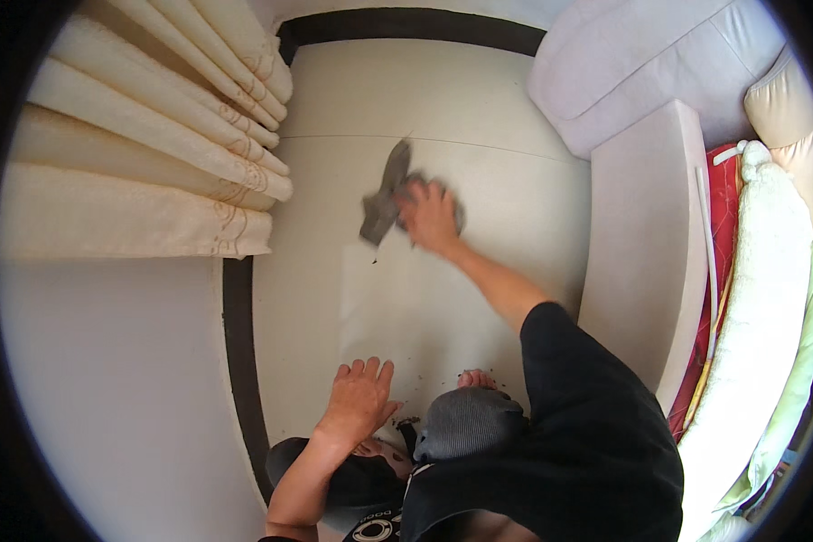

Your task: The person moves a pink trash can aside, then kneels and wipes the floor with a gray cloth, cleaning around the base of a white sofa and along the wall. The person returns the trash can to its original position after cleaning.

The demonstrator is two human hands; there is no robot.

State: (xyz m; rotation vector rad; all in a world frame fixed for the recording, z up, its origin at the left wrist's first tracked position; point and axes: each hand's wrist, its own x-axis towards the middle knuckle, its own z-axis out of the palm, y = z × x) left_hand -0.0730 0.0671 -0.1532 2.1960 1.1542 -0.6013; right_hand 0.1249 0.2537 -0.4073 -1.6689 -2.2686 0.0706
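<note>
With my right hand (431,215) I press a bunched grey-brown cloth (386,196) against the pale floor tiles (406,298). One flap of the cloth trails out to the left of my fingers, and the rest is bunched under my palm; motion blurs its outline. My left hand (360,398) hangs over my bent left knee, fingers spread, holding nothing. A small dark speck (374,261) lies just below the cloth. More dark crumbs (406,421) are scattered near my feet, some around my bare toes (476,379).
Long cream curtains (169,162) hang at the left, above a dark baseboard (240,339). To the right stands a pale sofa (640,251). Beyond its side are a red quilted pad (723,196) and a white fluffy cushion (762,291). Another dark baseboard (413,26) borders the far wall.
</note>
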